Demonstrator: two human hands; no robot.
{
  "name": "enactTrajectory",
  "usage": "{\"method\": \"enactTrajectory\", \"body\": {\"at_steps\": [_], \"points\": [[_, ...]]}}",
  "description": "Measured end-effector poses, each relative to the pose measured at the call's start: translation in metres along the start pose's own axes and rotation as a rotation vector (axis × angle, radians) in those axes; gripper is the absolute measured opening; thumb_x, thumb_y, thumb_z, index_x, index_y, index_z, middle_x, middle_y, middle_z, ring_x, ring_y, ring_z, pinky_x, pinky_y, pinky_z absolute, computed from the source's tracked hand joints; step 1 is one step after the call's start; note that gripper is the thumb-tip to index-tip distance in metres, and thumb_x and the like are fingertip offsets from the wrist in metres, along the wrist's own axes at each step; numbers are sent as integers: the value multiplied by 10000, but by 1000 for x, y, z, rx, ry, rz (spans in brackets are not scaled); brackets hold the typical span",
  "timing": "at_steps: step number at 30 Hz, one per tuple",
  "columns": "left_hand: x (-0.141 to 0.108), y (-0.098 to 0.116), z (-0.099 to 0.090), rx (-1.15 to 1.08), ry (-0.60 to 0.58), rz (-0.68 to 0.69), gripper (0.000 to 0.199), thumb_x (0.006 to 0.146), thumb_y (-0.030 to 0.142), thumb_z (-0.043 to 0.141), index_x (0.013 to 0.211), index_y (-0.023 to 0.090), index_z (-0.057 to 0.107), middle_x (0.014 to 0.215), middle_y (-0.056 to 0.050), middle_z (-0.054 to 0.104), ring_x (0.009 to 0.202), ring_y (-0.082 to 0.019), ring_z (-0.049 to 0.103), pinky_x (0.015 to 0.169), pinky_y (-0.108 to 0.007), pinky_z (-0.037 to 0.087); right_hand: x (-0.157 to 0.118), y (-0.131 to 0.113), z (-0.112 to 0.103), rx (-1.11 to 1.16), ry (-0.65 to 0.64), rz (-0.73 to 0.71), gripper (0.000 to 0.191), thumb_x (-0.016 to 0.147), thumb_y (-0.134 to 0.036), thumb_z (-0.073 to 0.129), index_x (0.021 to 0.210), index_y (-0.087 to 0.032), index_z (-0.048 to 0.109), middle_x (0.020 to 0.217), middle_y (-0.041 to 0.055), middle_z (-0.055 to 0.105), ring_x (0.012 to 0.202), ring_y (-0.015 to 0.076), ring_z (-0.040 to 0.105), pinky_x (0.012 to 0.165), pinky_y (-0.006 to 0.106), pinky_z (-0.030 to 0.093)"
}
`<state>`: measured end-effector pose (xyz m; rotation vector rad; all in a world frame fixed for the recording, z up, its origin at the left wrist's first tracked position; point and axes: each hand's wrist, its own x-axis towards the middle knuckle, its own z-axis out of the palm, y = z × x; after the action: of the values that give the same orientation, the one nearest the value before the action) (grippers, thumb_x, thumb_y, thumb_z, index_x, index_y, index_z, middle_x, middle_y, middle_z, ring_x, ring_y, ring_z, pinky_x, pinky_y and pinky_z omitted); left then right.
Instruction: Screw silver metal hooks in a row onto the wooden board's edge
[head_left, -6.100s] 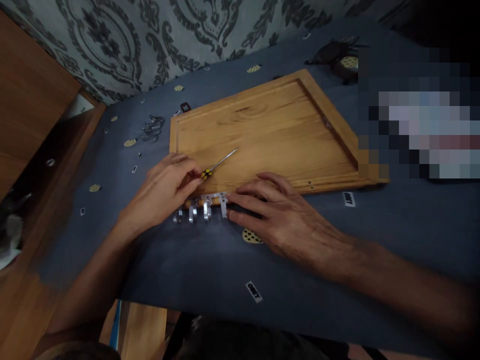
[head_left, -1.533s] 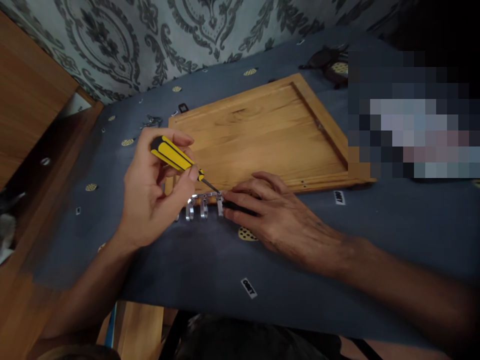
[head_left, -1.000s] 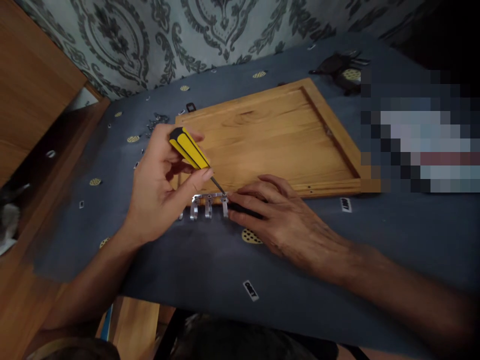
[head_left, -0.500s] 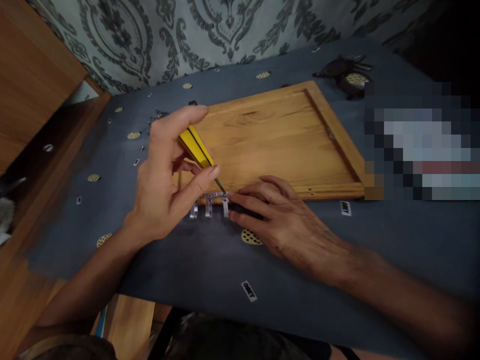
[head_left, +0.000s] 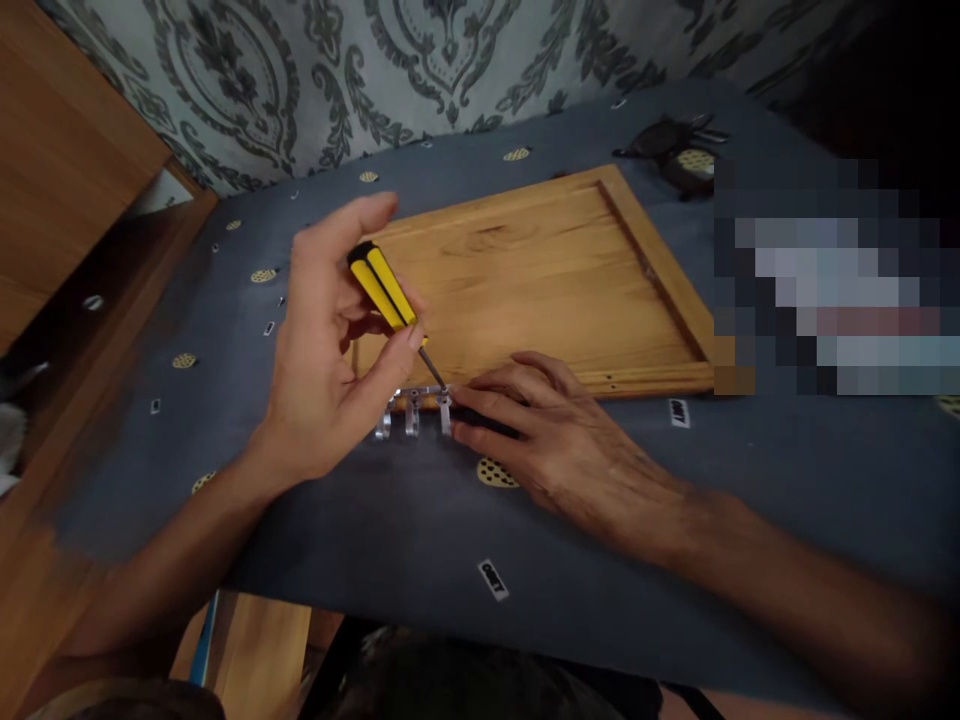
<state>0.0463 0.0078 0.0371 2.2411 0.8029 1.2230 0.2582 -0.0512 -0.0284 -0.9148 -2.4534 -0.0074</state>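
1. While its shaft slants down to the metal hooks (head_left: 445,414), the yellow-and-black screwdriver (head_left: 386,292) is held by the left hand (head_left: 304,390), pinched at the lower handle between thumb and fingers. Index finger raised clear of the handle's top; a light hold, probably so the handle can roll.
2. Tip meets the rightmost hook in view, near its upper end; the slant seems to keep knuckles clear of the metal.
3. Right hand (head_left: 577,455) lies low, fingertips beside that same hook. Likely a brace against sliding. Dark patch between its fingers unreadable; cannot tell whether it grips anything.
4. Hooks sit along the near edge of the wooden board (head_left: 517,280), curved parts hanging outward, perhaps to leave their upper ends reachable. Left hand hides part of the row.
5. Board lies flat on the cloth-covered tabletop (head_left: 375,540), giving firm backing.
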Motion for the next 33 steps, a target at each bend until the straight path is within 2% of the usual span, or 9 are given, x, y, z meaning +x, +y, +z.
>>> {"method": "enactTrajectory", "body": {"at_steps": [3,5,11,17,21,25,28,30,33], "points": [[3,-2,-1,-7,-59,-23,460,929,205,672,1320,371,498,1109,-18,638,961,-183,691,840,-384,636,0,0,0,-8,23,-9,295,956,-60,520,1101,-202,734,1212,62,759,1147,260,605,1044,520,459],[6,-4,-1,7,-69,14,484,905,229,718,1319,353,501,1077,-17,624,959,-182,683,804,-363,629,0,1,0,-10,32,-18,289,957,-61,516,1101,-190,730,1221,64,756,1142,263,606,1041,515,462],[7,-4,1,154,85,142,413,860,276,789,1228,346,613,1171,-10,585,941,-160,659,657,-292,616,1,0,0,-2,39,-9,275,946,-60,543,1102,-188,730,1220,71,756,1138,269,612,1044,524,469],[0,-2,-1,73,73,87,495,913,193,714,1351,371,566,1342,-23,573,1004,-157,686,806,-324,656,1,0,-1,2,24,-10,292,954,-60,520,1110,-198,724,1233,66,750,1131,261,608,1047,527,475],[-1,-5,-1,13,23,60,483,942,149,664,1358,364,545,1201,-13,636,1023,-152,704,869,-309,645,0,0,0,9,8,-9,275,958,-76,534,1113,-201,724,1245,71,743,1154,257,600,1054,519,461],[-1,-9,1,-12,39,69,517,894,250,760,1349,367,545,1338,-19,531,997,-148,693,777,-279,639,0,1,0,18,19,-17,221,974,-123,564,1113,-177,726,1237,79,745,1151,269,593,1040,518,449],[-1,-10,1,42,81,107,547,831,349,828,1320,355,583,1289,-33,537,934,-144,667,653,-244,617,0,1,0,12,17,-17,203,975,-134,580,1107,-176,728,1230,77,748,1148,271,588,1043,514,436],[0,-11,0,88,100,114,523,830,374,826,1304,350,608,1247,-39,562,908,-140,654,640,-237,620,0,1,0,16,30,-20,207,974,-124,572,1098,-170,731,1217,85,752,1139,274,591,1039,514,437],[1,-13,-3,89,50,163,625,815,404,836,1377,365,567,1318,-42,551,959,-153,661,695,-260,647,1,2,1,23,43,-28,245,975,-95,535,1101,-170,732,1215,89,754,1125,270,596,1025,511,450]]}}
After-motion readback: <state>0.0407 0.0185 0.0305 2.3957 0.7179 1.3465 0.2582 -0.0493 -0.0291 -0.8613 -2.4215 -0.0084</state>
